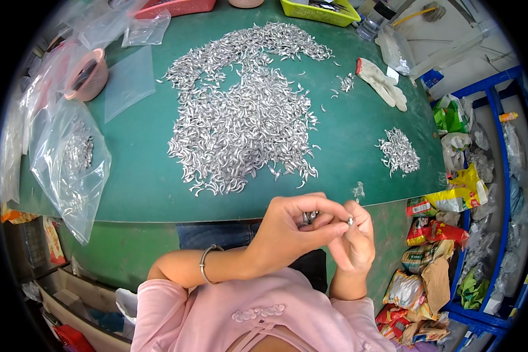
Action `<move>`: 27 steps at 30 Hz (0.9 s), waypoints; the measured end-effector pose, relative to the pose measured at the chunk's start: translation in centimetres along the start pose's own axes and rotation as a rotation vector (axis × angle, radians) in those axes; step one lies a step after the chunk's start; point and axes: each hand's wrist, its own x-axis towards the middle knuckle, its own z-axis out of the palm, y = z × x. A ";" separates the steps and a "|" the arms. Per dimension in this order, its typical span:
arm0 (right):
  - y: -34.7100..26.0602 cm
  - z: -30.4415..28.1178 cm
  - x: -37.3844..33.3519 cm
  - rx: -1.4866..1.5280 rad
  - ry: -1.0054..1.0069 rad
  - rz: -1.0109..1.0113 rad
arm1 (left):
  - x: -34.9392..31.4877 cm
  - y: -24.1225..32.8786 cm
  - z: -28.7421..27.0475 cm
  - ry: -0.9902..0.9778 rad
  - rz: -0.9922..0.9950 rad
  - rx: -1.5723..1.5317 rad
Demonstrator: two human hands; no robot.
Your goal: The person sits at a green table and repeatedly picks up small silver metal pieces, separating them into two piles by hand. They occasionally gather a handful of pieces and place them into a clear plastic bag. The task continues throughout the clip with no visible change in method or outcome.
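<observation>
Over the near edge of the table, my left hand [290, 226] is closed, with several small curved silver metal pieces [310, 217] tucked in its curled fingers. Its thumb and forefinger meet my right hand [355, 237] at one tiny silver piece [350, 221]. The right thumb and forefinger pinch around that same piece; the fingers partly hide it. A large pile of the same curved metal pieces [246, 126] spreads across the table's middle. To its right lies a smaller heap [399, 152], and a few loose ones [346, 83] sit farther back.
A clear plastic bag [70, 176] with metal pieces hangs over the left edge of the green table [141, 158]. Behind it stands a pink bowl [91, 79]. A white work glove [381, 84], a yellow tray [322, 13] and a blue shelf rack [498, 111] are at the right.
</observation>
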 end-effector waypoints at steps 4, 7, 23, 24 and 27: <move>-0.1 0.8 -0.3 -0.028 0.017 -0.012 | -0.6 0.3 0.0 -0.007 0.005 0.000; 0.0 1.0 -0.7 -0.071 0.067 -0.020 | -0.9 0.3 0.0 -0.016 0.027 0.017; 0.4 1.8 -0.7 -0.167 0.067 -0.148 | -1.5 0.3 -0.3 -0.047 0.052 -0.028; 0.4 1.8 -0.7 -0.170 0.064 -0.156 | -1.5 0.3 -0.3 -0.047 0.046 -0.037; 0.5 1.7 -0.7 -0.192 0.067 -0.169 | -1.5 0.3 -0.3 -0.045 0.032 -0.045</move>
